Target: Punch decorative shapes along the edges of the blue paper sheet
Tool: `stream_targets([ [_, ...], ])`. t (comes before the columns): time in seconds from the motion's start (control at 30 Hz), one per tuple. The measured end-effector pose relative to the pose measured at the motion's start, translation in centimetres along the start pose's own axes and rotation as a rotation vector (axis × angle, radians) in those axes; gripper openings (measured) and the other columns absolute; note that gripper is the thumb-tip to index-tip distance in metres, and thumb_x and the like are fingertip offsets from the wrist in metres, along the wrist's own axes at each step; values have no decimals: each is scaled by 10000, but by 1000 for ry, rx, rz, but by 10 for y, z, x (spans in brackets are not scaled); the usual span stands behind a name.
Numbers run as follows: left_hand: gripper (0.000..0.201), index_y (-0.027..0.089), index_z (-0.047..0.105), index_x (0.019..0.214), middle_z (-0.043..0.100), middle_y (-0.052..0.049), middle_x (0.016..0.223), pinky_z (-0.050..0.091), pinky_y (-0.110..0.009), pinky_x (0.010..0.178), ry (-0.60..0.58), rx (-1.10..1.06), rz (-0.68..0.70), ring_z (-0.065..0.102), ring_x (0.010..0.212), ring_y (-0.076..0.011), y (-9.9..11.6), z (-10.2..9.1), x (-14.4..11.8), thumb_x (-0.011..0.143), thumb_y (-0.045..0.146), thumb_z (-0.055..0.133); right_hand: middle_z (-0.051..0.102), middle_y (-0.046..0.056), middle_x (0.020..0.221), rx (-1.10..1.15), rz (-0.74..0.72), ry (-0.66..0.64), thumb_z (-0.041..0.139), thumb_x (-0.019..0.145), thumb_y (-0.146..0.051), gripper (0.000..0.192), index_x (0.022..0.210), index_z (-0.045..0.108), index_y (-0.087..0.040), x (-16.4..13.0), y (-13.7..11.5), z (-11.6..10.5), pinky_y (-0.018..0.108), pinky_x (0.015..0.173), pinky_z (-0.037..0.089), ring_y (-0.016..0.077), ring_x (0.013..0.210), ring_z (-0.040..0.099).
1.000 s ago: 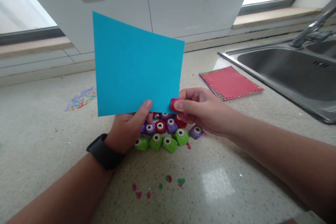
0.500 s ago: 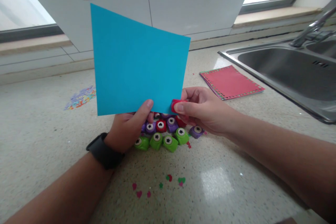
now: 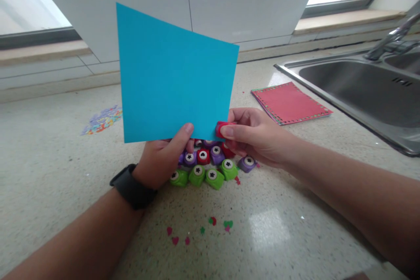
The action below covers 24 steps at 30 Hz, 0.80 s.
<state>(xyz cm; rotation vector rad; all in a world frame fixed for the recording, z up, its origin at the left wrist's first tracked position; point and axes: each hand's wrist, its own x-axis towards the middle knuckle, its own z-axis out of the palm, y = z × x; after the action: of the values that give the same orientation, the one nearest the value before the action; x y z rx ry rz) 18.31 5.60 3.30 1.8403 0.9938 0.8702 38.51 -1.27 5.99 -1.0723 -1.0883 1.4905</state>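
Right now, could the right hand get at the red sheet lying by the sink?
Probably yes, but not freely. The red sheet lies flat on the counter just beyond the right hand, with nothing between them. That hand is pinching a small red punch against the blue paper, so it is occupied.

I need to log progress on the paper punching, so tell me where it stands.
Done: a red sheet with punched edges lies by the sink, and cut-out scraps sit on the counter. In hand: the left hand holds a blue sheet while the right hand pinches a red punch on its lower corner. Left: the blue sheet shows no holes.
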Motion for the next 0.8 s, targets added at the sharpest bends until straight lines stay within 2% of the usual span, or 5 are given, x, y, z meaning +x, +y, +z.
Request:
stream_targets([
  [0.33,519,213,528,504,543,6,526,448,-301,683,-15,5,-27,526,565,-155,5,-1,0,943,489,500,563,-3,640,55,4,38,763,813,-354,256,804,589,-167,0,-4,-9,212,460,380,90,521,515],
  [0.53,516,208,536,510,559,2,540,437,-303,673,-18,-15,-30,524,571,-154,4,-1,0,937,495,508,574,-1,672,68,27,29,772,798,-374,273,817,599,-163,0,-4,-6,222,511,433,104,554,556],
  [0.8,520,210,529,507,583,-8,550,452,-299,667,-7,-3,-25,547,583,-162,4,0,1,942,493,501,588,4,673,61,19,18,772,809,-385,276,833,601,-169,0,-4,-7,225,517,433,111,566,567],
])
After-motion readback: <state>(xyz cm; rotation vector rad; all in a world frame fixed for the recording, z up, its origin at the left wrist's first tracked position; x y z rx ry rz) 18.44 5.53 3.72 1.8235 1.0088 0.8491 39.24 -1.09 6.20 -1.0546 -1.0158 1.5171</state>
